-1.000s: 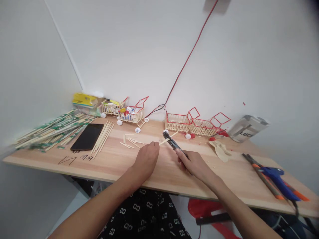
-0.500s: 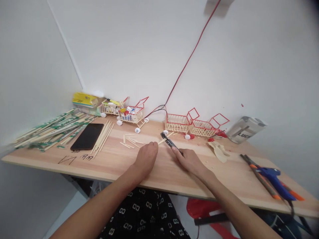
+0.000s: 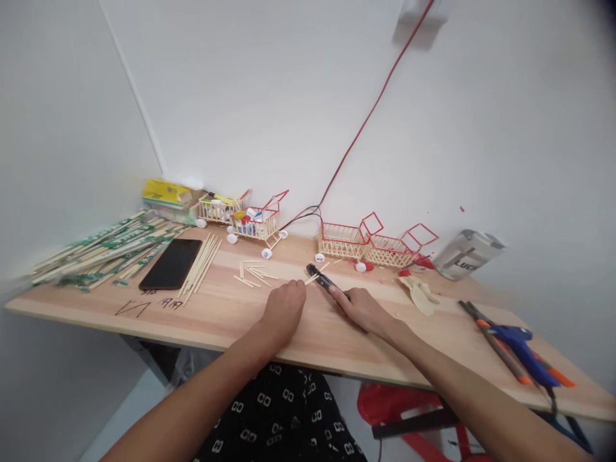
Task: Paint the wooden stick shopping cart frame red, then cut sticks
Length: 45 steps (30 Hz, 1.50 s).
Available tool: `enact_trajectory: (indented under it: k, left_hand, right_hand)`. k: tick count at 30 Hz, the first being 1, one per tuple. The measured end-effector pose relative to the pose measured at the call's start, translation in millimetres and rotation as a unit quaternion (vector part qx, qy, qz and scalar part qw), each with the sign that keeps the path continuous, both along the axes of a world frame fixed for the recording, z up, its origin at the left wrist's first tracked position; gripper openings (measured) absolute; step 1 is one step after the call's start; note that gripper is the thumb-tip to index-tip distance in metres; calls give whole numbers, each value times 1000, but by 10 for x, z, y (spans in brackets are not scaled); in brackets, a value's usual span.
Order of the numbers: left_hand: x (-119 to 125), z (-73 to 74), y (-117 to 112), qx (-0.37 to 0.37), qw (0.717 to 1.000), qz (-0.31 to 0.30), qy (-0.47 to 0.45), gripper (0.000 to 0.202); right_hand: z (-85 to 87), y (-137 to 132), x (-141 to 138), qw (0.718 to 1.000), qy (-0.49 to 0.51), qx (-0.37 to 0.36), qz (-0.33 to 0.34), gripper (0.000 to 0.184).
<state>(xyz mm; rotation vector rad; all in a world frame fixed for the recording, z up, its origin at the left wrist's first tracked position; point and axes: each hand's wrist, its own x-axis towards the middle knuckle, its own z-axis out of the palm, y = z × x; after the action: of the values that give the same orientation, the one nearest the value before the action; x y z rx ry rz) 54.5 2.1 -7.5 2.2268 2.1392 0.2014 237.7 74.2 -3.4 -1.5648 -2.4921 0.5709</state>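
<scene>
My left hand [image 3: 283, 306] rests on the wooden table [image 3: 226, 311] with its fingers curled, pinching a short wooden stick [image 3: 312, 278]. My right hand [image 3: 362, 309] is closed around the handles of black cutting pliers [image 3: 320, 280]. The pliers' jaws sit on the stick just right of my left fingertips. A few cut stick pieces [image 3: 252, 273] lie to the left of my hands.
Small stick-built carts [image 3: 250, 221] [image 3: 373, 242] stand along the wall. A black phone [image 3: 171, 264], loose long sticks [image 3: 201, 266] and wrapped chopsticks [image 3: 103, 250] lie at left. A blue glue gun [image 3: 517, 341], a silver can [image 3: 469, 254] and a glove [image 3: 419, 294] lie at right.
The pliers and my right hand have slid left along the stick toward my left hand. A shorter length of stick shows beyond the jaws. The camera has shifted slightly.
</scene>
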Motion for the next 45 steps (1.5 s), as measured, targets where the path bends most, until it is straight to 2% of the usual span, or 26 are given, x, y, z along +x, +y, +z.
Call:
enact_trajectory:
  k: [8,15,33,42,45]
  left_hand:
    - [8,-37,-10,4,1000,11,0,29]
    - [5,-49,-46,11,1000,13,-9,29]
    - [-29,-89,-34,23,999,3,-24,29]
    - [-36,-107,-25,23,999,4,-42,28]
    - [-44,-116,-20,27,999,8,-43,29]
  right_hand:
    - [48,-24,-24,1000,-13,-1,15,71]
    - [-13,-11,13,999,-22,25,7,75]
    - [-77,2,35,999,-23,35,-15,79]
    - [64,-68,6,1000,-11,-12,-16,76]
    - [109,-52,-7,999,-29,0,-26,76]
